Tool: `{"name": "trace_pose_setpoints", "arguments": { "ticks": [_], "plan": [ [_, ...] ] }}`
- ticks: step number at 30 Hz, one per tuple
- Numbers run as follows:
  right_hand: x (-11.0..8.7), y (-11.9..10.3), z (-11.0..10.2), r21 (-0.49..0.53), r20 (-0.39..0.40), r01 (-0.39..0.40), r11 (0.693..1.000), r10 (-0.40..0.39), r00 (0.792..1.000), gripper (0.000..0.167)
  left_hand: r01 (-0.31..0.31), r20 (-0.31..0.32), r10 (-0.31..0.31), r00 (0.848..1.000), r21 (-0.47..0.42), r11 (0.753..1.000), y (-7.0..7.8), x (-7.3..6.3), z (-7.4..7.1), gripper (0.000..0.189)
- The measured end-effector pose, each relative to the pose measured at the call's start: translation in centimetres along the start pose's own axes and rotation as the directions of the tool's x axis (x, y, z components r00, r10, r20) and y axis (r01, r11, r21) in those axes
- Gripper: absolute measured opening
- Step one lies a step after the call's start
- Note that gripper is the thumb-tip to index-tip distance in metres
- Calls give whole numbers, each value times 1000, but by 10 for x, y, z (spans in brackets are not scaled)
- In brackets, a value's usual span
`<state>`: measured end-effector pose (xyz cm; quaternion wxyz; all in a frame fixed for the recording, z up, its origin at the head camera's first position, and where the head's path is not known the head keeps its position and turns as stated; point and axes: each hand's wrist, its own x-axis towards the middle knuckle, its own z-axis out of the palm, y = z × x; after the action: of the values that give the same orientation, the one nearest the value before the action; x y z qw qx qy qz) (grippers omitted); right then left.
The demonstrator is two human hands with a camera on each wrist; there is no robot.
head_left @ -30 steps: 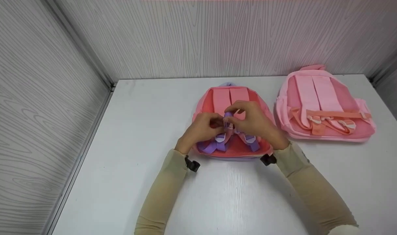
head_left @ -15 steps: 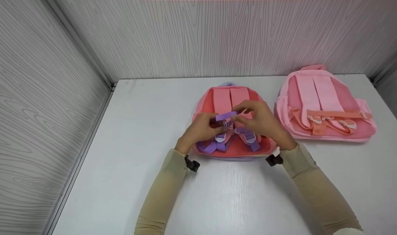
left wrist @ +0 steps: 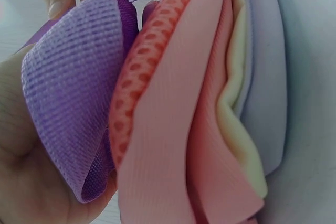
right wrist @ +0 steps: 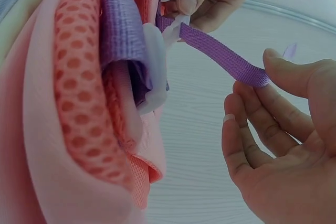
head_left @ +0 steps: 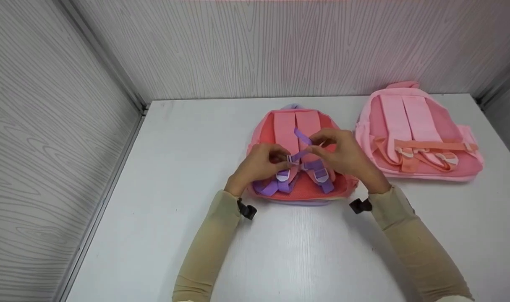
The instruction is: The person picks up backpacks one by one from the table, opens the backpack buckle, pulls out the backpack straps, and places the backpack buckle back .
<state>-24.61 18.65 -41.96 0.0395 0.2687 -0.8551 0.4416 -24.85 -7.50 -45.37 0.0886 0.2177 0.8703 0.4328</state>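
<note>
A small coral-pink backpack lies back side up on the white table, its padded straps and purple webbing showing. My left hand pinches a white plastic buckle near the middle of the backpack. Between thumb and fingers, my right hand holds the purple strap that runs out of this buckle; its loose end sticks up past the fingers. Another white buckle with purple webbing sits on the lower right of the backpack. In the left wrist view, a wide purple webbing loop covers part of the left hand.
To the right lies a second, lighter pink backpack, back side up, with orange straps and white buckles. A grey wood-grain panel stands behind the table, and another rises on the left.
My right hand has moved right and away from the left hand, drawing the purple strap out from the buckle. The strap's loose end now points up. The left hand has stayed in place.
</note>
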Motion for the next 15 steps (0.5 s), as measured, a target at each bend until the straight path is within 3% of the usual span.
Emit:
{"name": "trace_pose_setpoints", "arguments": {
  "ticks": [8, 15],
  "plan": [
    [-6, 11, 0, 79, 10, -85, 993, 84, 996, 27, -22, 0, 22, 1000, 4, 1000, 0, 1, 0, 28],
    [-13, 20, -4, 218, 42, -143, 965, 137, 990, 30, -24, 2, 24, 1000, 4, 1000, 0, 0, 0, 28]
  ]
}}
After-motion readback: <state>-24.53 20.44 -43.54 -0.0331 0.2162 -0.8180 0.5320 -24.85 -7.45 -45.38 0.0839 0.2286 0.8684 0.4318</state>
